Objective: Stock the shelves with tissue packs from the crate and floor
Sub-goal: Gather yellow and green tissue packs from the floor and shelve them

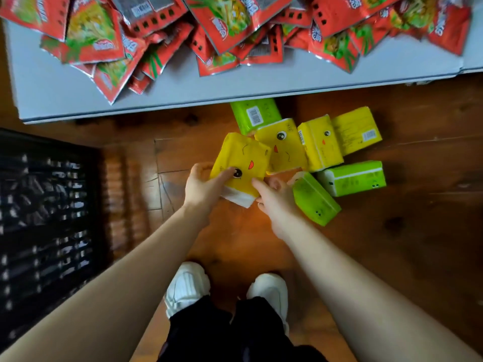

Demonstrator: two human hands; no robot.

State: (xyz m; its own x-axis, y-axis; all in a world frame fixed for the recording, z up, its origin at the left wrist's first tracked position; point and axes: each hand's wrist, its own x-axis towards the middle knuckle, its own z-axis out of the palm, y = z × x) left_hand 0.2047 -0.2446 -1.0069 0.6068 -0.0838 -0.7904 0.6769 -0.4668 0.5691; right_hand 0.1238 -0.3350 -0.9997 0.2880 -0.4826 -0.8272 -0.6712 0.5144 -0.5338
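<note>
A yellow tissue pack [245,158] with a cartoon face is lifted a little above the wooden floor, and my left hand [202,185] grips its near left edge. My right hand [274,195] reaches in at the pack's near right corner, one finger touching it; the other fingers are curled between this pack and a green pack [315,198]. Several more yellow and green tissue packs [322,146] lie in a loose heap on the floor just beyond. The black crate [44,218] stands at the left.
A grey shelf [235,84] juts out above the floor at the top, piled with red snack packets [235,27]. My white shoes [188,286] stand below my hands. Bare wooden floor [405,244] stretches to the right.
</note>
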